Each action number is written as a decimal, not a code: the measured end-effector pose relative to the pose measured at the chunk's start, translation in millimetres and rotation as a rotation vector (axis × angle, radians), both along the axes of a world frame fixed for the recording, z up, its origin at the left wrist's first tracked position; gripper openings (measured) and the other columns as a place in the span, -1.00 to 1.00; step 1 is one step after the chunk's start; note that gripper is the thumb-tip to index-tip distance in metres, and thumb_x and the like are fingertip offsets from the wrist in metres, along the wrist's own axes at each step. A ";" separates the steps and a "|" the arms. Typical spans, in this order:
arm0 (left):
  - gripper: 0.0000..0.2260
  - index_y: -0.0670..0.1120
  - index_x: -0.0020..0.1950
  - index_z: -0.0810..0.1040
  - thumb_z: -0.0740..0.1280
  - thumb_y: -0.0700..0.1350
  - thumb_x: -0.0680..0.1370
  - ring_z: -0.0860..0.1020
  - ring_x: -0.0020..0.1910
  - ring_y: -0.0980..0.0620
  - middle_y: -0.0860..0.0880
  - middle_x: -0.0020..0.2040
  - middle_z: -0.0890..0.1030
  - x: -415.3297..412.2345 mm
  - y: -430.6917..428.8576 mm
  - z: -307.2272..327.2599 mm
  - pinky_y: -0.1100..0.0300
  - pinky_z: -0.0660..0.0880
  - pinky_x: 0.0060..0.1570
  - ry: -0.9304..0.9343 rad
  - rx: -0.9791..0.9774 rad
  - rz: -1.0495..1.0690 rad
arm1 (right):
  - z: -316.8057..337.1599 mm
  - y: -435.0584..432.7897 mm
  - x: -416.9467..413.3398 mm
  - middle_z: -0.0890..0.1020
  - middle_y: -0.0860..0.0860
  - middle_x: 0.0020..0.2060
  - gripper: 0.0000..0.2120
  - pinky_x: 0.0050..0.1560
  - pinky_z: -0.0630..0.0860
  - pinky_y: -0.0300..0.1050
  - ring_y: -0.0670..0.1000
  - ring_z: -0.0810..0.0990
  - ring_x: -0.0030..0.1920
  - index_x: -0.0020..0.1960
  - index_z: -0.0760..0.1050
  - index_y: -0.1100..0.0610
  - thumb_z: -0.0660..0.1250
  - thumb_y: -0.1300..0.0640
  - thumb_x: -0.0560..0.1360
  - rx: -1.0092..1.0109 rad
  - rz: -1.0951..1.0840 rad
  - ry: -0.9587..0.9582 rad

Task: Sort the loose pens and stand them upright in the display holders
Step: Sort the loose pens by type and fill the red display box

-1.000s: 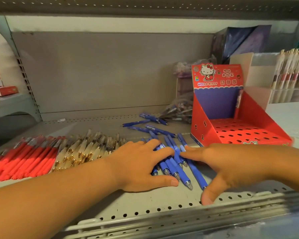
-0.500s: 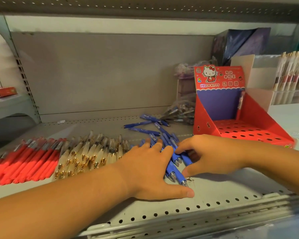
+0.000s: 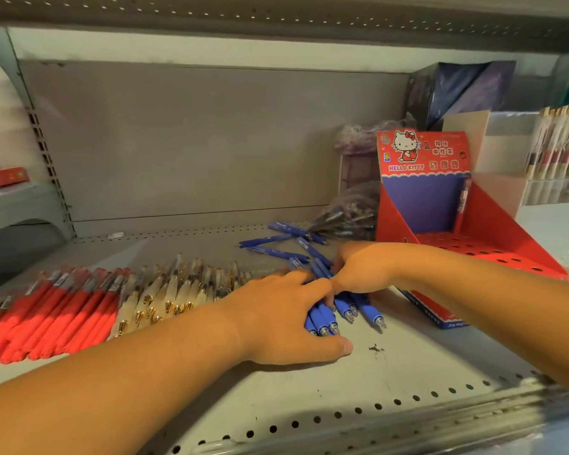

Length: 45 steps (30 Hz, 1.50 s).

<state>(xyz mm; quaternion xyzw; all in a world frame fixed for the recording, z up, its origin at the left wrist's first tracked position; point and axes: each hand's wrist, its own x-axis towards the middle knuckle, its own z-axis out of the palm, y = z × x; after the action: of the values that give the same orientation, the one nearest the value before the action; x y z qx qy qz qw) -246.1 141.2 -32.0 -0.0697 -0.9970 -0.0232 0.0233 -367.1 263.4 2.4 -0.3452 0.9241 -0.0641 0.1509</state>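
Both your left hand (image 3: 286,311) and right hand (image 3: 363,270) seem to curl fingers round the blue pens (image 3: 322,318), tips pointing at you, the red holder (image 3: 496,224) nearer your right.

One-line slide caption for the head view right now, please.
Left hand and right hand bunch blue pens together on the shelf, red Hello Kitty display holder waiting alongside.

We are seeing deep blue pens (image 3: 344,307) with clear tips, red pens (image 3: 46,318), and cream pens (image 3: 165,290) tipped in gold. The display holder (image 3: 500,224) is showing red walls, a dark-holed red floor, a blue back panel and a white cat. The shelf (image 3: 408,362) is looking pale grey, dotted with holes; the box (image 3: 467,90) behind is perhaps dark purple.
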 end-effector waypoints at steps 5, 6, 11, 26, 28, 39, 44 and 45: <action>-0.50 0.26 0.31 0.29 0.22 0.42 0.45 0.41 0.01 0.08 0.17 0.06 0.39 -0.8 -3.7 1.0 0.21 0.37 -0.03 0.058 -0.002 -0.041 | -2.3 1.8 -1.3 0.57 0.05 -0.27 -0.77 -0.36 0.44 -0.20 0.03 0.51 -0.31 -0.12 0.55 0.17 0.41 -0.01 0.49 -0.071 -0.039 -0.154; -0.53 0.25 0.27 0.32 0.23 0.42 0.44 0.42 0.00 0.08 0.18 0.06 0.39 -0.7 -4.3 1.4 0.20 0.38 -0.04 0.062 0.004 -0.044 | -2.1 2.0 -0.4 0.58 0.06 -0.25 -0.77 -0.35 0.46 -0.20 0.03 0.53 -0.29 -0.08 0.55 0.18 0.42 0.00 0.48 -0.077 -0.028 -0.135; -0.55 0.16 0.13 0.33 0.26 0.42 0.43 0.49 -0.07 0.10 0.17 0.01 0.45 1.5 -9.7 2.6 0.18 0.48 -0.09 0.035 0.048 -0.015 | -2.4 12.7 4.8 0.63 0.01 -0.29 -0.83 -0.35 0.51 -0.24 -0.03 0.58 -0.34 -0.04 0.54 0.18 0.38 0.05 0.55 -0.190 0.018 -0.249; -0.35 0.25 0.34 0.22 0.14 0.56 0.37 0.44 0.02 0.00 0.10 0.05 0.42 -8.0 6.6 -5.0 0.02 0.46 0.09 0.043 0.071 -0.013 | 16.8 20.8 12.0 0.72 0.17 -0.13 -0.78 -0.15 0.66 -0.13 0.08 0.73 -0.16 0.06 0.55 0.31 0.18 0.37 0.50 -0.212 -0.002 -0.315; -0.31 0.28 0.38 0.18 0.12 0.58 0.36 0.43 0.06 -0.03 0.07 0.07 0.41 -8.6 10.0 -4.6 -0.04 0.47 0.14 0.019 0.053 -0.009 | 17.0 27.6 11.9 0.73 0.14 -0.13 -0.76 -0.02 0.66 -0.09 0.06 0.73 -0.09 0.04 0.58 0.32 0.15 0.42 0.51 -0.252 -0.005 -0.382; -0.55 0.22 -0.08 0.31 0.17 0.56 0.35 0.46 -0.10 0.02 0.06 0.01 0.42 -8.6 10.2 -0.3 0.10 0.46 -0.09 0.027 0.287 0.015 | 5.9 29.0 20.4 0.73 0.16 -0.17 -0.86 -0.13 0.66 -0.18 0.06 0.74 -0.14 0.02 0.58 0.27 0.43 0.34 0.47 -0.580 -0.116 -0.448; -0.60 0.25 0.00 0.25 0.13 0.51 0.41 0.49 0.03 -0.03 0.02 0.11 0.42 -4.8 -0.4 3.7 0.06 0.49 0.07 0.002 0.343 0.079 | 5.8 11.4 21.1 0.73 0.12 -0.23 -0.90 -0.16 0.65 -0.20 0.04 0.73 -0.18 -0.04 0.60 0.24 0.35 0.38 0.51 -0.664 -0.107 -0.495; -0.62 0.22 0.03 0.28 0.15 0.47 0.44 0.49 0.04 -0.03 0.02 0.12 0.41 -4.5 -3.2 3.7 0.06 0.49 0.08 -0.016 0.348 0.098 | 5.9 7.6 21.1 0.72 0.13 -0.23 -0.89 -0.16 0.66 -0.19 0.04 0.73 -0.18 -0.04 0.60 0.24 0.33 0.39 0.52 -0.668 -0.105 -0.491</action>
<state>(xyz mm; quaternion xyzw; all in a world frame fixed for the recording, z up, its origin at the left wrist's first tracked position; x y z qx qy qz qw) -250.6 138.0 -28.3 -0.0156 -0.9803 -0.1949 0.0280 -346.0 271.0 8.3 -0.3022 0.8054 -0.4483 0.2430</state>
